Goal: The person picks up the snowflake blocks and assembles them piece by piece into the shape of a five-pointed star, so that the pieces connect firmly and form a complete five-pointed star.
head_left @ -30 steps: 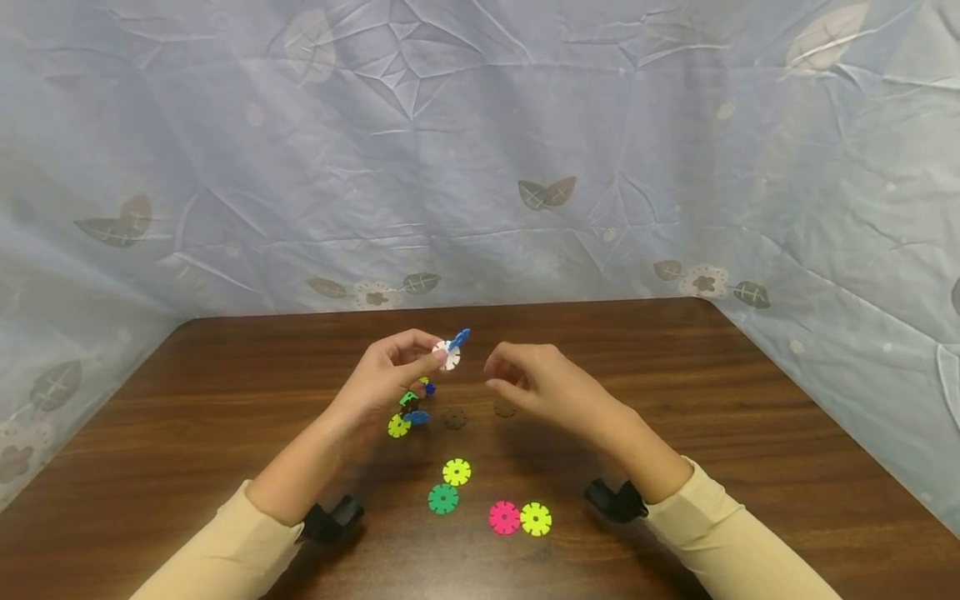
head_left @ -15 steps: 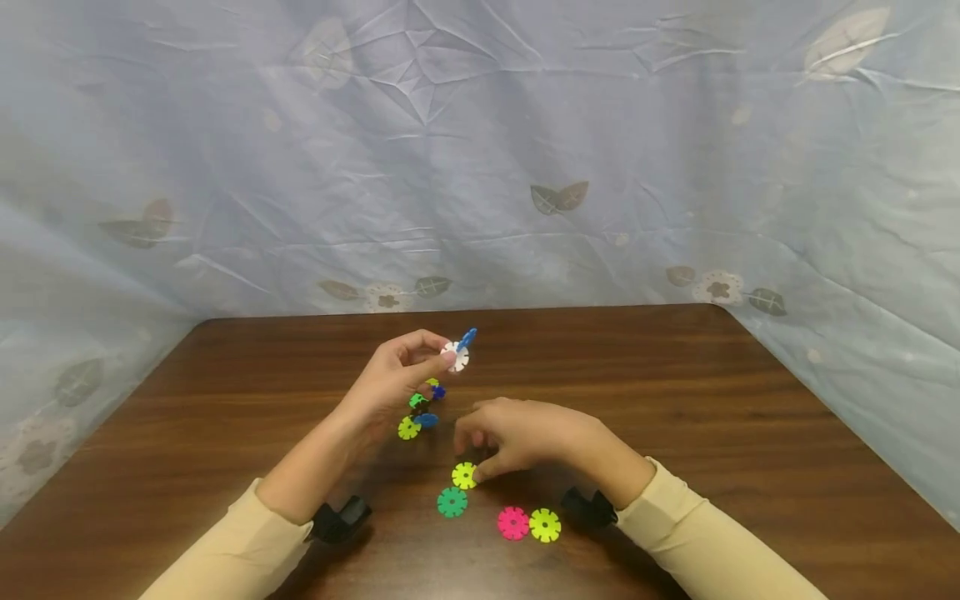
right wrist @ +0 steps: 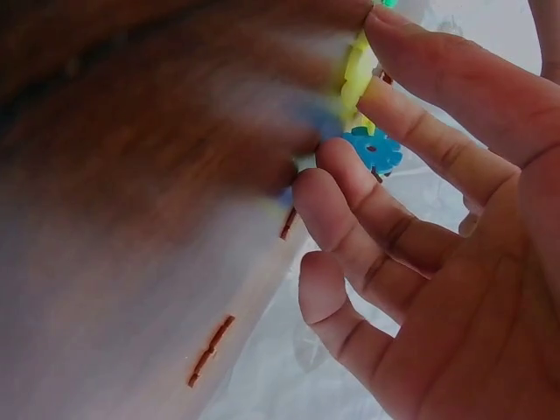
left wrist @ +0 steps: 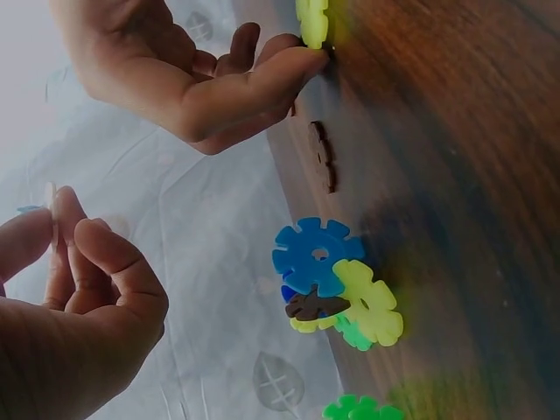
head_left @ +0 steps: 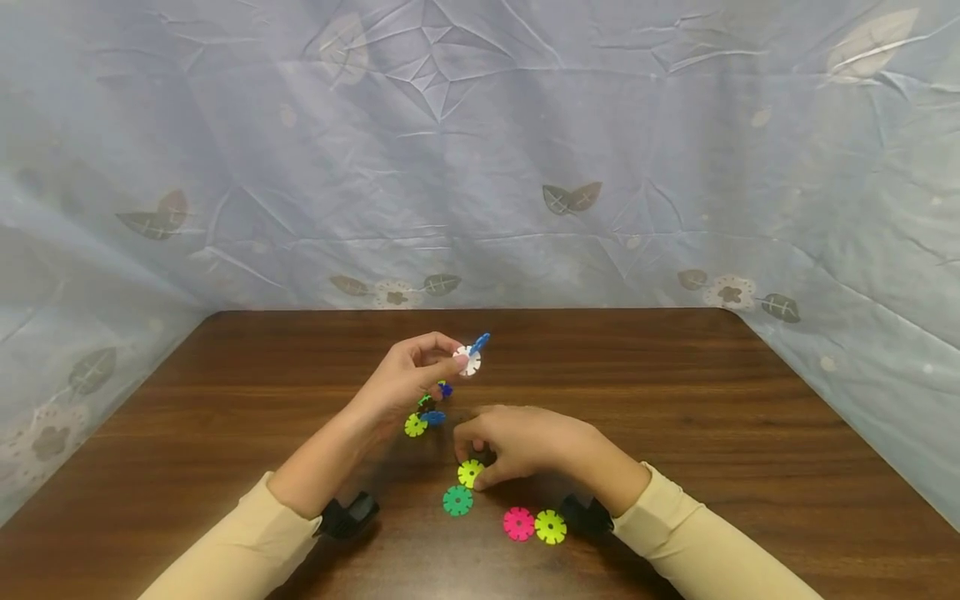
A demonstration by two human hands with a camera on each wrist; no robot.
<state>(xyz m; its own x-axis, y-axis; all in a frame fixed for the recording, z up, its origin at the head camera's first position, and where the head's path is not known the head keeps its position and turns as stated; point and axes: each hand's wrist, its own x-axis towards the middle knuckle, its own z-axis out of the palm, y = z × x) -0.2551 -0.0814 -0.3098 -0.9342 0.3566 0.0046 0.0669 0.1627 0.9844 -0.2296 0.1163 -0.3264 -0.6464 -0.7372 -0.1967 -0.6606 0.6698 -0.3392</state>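
My left hand (head_left: 405, 371) is raised over the table, pinching a white notched disc (head_left: 469, 364) between thumb and fingers. Slotted into that disc is a blue notched disc (head_left: 481, 342), standing at an angle to it. My right hand (head_left: 528, 442) is down at the table, thumb and index finger at opposite edges of a yellow notched disc (head_left: 470, 473); in the right wrist view, the disc (right wrist: 356, 74) shows between those two fingertips. The other right-hand fingers are loosely bent. Close by on the near side lies a green disc (head_left: 457, 501).
Beyond the right hand, a cluster of joined discs, with a yellow one (head_left: 416, 425) and a blue one (left wrist: 306, 254), stands on the table. Nearer are a pink disc (head_left: 518, 524) and another yellow disc (head_left: 551, 527). Brown discs (right wrist: 210, 352) lie flat. Patterned cloth (head_left: 480, 167) hangs behind.
My right hand has come down and toward me from beside the white disc to the yellow disc, taking its edges. The left hand still holds the white and blue discs up.
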